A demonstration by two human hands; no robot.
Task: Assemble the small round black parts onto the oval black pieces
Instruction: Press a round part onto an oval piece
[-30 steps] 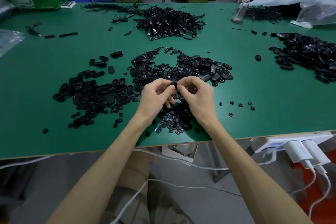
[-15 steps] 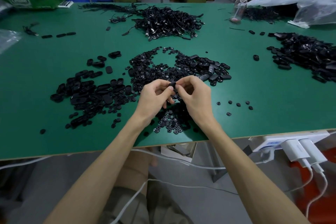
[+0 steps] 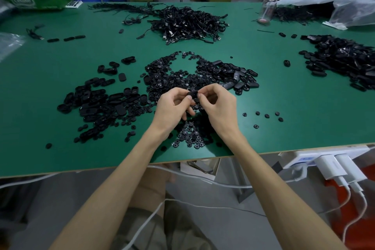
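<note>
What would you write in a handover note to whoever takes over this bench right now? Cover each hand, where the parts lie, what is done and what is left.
Left hand: pinches a black piece, held above the green table.
Right hand: pinches the same piece from the other side.
Parts: small round parts heaped under and beyond the hands; oval pieces piled to the left, more to the right of centre.
Done: cannot tell whether the held piece is fitted, or which ovals are finished.
Left: many loose round parts and ovals to join.
</note>
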